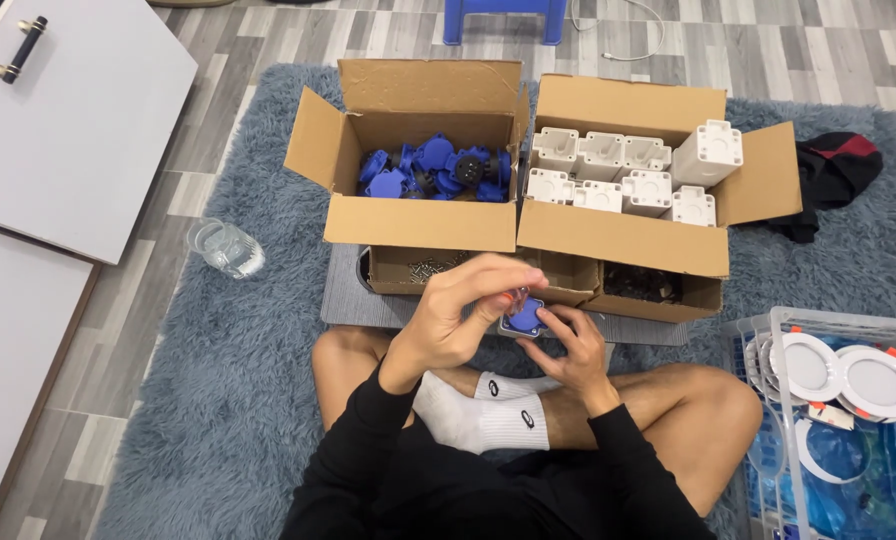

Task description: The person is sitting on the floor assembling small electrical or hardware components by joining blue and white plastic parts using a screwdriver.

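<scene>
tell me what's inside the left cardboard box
The left cardboard box holds a heap of blue plastic parts, some with dark centres. Whatever lies beneath the top layer is covered.

A small blue-faced socket part [523, 316] is held between both hands above crossed legs: the left hand [448, 318] is curled over its top, the right hand [571, 350] cups it from below. Ahead on the grey rug [218, 400], a cardboard box of blue parts [433, 170] is set beside a box of white housings [623, 175]. A clear bin of round white lamps [838, 375] is seen at right.
</scene>
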